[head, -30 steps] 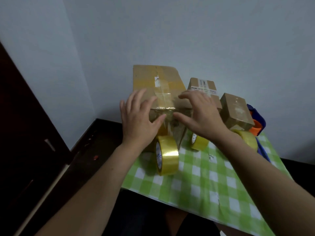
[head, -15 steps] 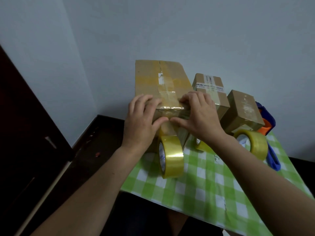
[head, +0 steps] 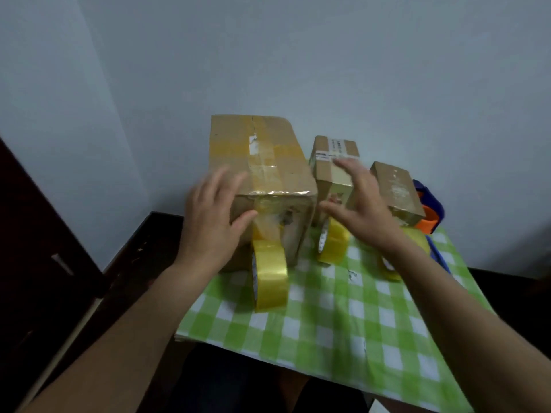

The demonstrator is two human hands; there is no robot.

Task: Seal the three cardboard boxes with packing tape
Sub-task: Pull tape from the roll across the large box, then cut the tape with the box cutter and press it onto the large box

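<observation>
A large cardboard box (head: 262,156) stands at the table's far left, with tape along its top seam and down its front. A yellow tape roll (head: 269,278) hangs from that strip at the box's front. My left hand (head: 211,222) rests open against the box's front left corner. A medium box (head: 331,171) and a small box (head: 396,189) stand to the right. My right hand (head: 360,210) hovers open in front of the medium box, holding nothing. A second roll (head: 332,245) sits below it; a third roll (head: 417,242) is partly hidden by my right forearm.
The boxes stand on a green-and-white checked cloth (head: 343,317) against a white wall. A blue and orange tape dispenser (head: 429,213) lies at the far right. A dark door (head: 32,248) and dark floor are on the left.
Both hands have lifted off the taped front edge of the large box and spread apart. My right hand has moved right, in front of the medium box. The hanging roll stays put.
</observation>
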